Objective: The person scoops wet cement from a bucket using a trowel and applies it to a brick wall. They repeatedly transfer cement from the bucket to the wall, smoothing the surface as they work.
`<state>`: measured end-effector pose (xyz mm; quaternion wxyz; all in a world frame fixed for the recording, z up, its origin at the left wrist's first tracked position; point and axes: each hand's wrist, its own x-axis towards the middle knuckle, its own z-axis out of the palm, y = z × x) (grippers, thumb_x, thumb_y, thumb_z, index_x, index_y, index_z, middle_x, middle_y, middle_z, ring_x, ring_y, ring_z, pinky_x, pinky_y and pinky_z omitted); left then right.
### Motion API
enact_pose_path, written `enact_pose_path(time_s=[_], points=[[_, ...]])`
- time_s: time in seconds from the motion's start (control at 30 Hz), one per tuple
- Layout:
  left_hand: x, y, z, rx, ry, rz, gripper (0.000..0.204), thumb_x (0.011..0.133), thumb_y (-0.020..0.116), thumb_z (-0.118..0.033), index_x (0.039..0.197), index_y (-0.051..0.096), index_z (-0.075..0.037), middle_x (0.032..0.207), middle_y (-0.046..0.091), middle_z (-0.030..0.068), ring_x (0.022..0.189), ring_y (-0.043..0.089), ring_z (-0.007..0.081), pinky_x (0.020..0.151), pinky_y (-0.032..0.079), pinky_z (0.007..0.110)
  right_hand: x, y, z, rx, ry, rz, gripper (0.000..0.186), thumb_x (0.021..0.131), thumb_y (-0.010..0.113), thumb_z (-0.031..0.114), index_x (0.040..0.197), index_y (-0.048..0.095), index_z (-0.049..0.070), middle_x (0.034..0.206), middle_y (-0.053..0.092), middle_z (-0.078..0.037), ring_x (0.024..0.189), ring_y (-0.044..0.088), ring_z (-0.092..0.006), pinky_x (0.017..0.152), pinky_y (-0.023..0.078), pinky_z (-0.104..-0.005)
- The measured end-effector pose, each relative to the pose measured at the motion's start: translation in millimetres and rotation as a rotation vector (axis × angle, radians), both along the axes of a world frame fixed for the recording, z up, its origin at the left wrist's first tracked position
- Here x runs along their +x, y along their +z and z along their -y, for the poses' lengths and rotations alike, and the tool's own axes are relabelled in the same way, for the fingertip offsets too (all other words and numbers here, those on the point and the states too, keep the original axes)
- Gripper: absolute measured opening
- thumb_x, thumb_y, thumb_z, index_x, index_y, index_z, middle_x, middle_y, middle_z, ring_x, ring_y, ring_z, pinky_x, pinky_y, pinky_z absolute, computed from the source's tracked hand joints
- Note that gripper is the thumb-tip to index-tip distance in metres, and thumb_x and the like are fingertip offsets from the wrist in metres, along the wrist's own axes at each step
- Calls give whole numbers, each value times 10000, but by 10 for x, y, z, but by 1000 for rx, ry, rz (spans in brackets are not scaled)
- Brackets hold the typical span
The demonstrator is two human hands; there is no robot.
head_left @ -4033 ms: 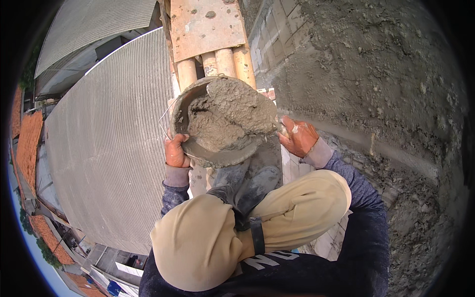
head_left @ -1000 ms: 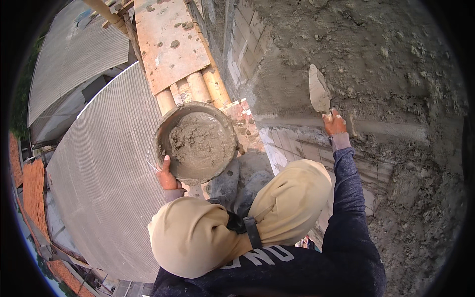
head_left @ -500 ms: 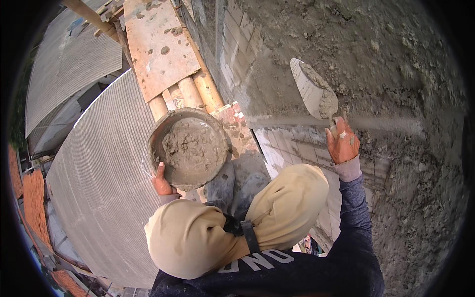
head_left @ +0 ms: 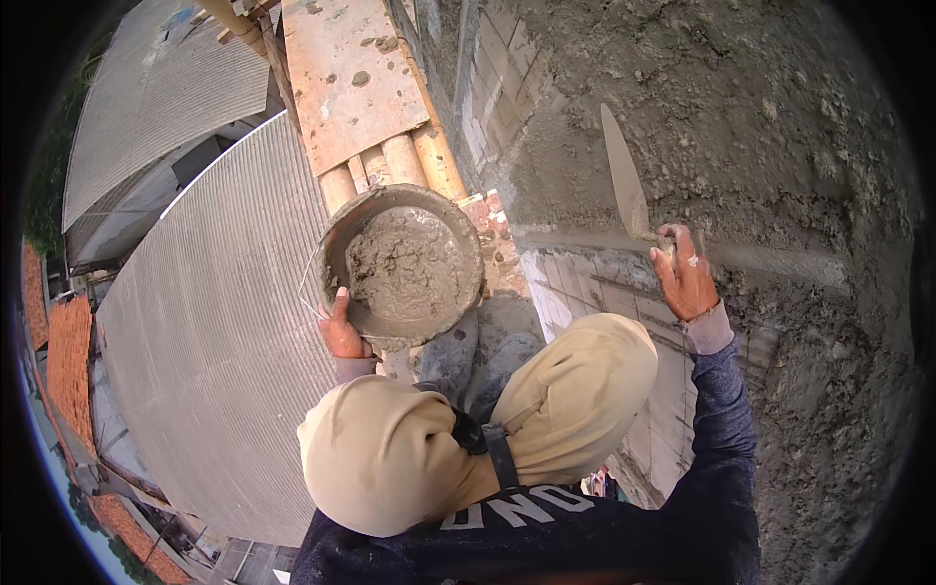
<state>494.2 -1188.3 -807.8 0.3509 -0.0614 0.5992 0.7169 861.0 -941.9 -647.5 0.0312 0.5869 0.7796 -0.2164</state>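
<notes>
My left hand [head_left: 344, 334] grips the left rim of a round, mortar-caked bucket [head_left: 462, 268], thumb over the edge, beside its wire handle. Grey wet mortar [head_left: 400, 255] lies inside it. Out to the right, my right hand [head_left: 688, 281] is closed round the handle of a pointed steel trowel [head_left: 624, 175], whose long blade points away from me over a rough, freshly mortared wall [head_left: 780, 156]. Whether the blade touches the wall I cannot tell. Below the bucket are my mud-smeared legs or boots [head_left: 448, 351], partly hidden by my clothing.
A narrow scaffold of bamboo poles [head_left: 436, 166] with a spattered board [head_left: 351, 88] runs ahead along the wall. A band of bare blocks [head_left: 585, 283] shows on the wall. At left, lower down, lie corrugated roofs [head_left: 205, 341] and orange tiled roofs [head_left: 68, 370].
Since four seconds ago, my right hand has left the bucket for the wall at right with the trowel. In the last half second the blade has turned, and the mortar seen on it no longer shows.
</notes>
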Motion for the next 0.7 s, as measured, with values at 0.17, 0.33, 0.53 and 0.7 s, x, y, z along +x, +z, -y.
enact_pose_path(time_s=[0.17,0.33,0.53,0.7], points=[[148,309,-282,-31,-100,-143,477,894,665,-196,1282,499,26,1185,599,116,1034,581,211,921,465,348,-294,-180,88,153,586,-24,370,871,626,240,1151,498,36,896,623,-208,767,617,-409,653,479,-493],[340,409,-539,-160,-257,-438,502,933,617,-305,1280,532,48,1162,622,158,1043,570,251,949,428,372,-1070,-925,-12,309,764,-33,307,830,603,150,1095,505,29,949,604,-205,791,622,-402,682,491,-490],[377,409,-674,-146,-243,-591,465,952,567,-254,1336,507,2,1252,591,188,1159,552,288,1011,407,380,-1330,-1295,404,-242,847,37,496,838,609,302,1230,516,13,887,658,-232,871,634,-424,759,496,-500],[367,399,-673,-175,-249,-565,457,963,537,-247,1350,501,-7,1287,574,190,1189,539,299,1034,391,375,-1053,-1194,346,-480,660,-169,518,810,647,356,1214,534,52,874,659,-265,876,637,-443,781,500,-521]])
